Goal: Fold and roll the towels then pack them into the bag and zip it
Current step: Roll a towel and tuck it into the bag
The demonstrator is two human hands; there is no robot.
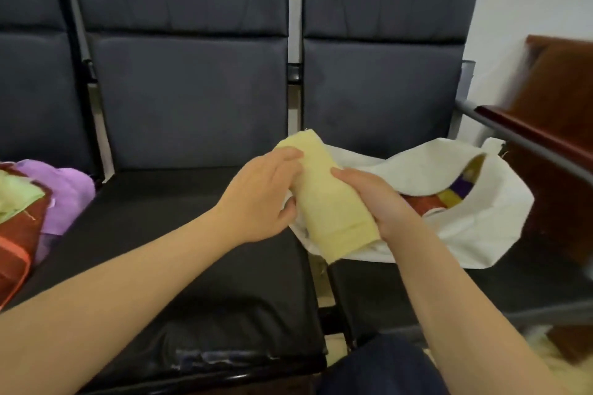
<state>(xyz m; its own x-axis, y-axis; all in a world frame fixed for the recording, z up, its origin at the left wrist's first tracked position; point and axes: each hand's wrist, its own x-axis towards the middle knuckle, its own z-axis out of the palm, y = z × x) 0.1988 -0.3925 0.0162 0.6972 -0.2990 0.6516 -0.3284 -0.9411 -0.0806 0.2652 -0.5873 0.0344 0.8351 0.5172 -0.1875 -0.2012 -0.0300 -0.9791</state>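
1. A row of dark padded seats [189, 99] is seen behind and beneath the white bag [475, 224], which lies on the seat at the right end of the row.
2. A piece of reddish-brown wooden furniture [558, 125] is seen just to the right of the bag; it is blurred.
3. The bag is laid on its side with its mouth open, and coloured rolled towels [449, 196] in red, yellow and purple are seen inside it.
4. A loose pile of towels is left well to the left of the bag, on the farthest seat: a purple towel [64, 189], a pale green towel [16, 196] and a red-orange cloth [19, 234].
5. A rolled yellow towel [327, 199] is held at the bag's left edge, over the gap between two seats, tilted with its upper end away from the person; its lower end overlaps the bag's cloth.
6. The roll is gripped on its left side by the left hand [260, 199], fingers curled over the top and thumb underneath.
7. The roll's right side is clasped by the right hand [378, 199], fingers wrapped round it, between the roll and the bag's mouth.
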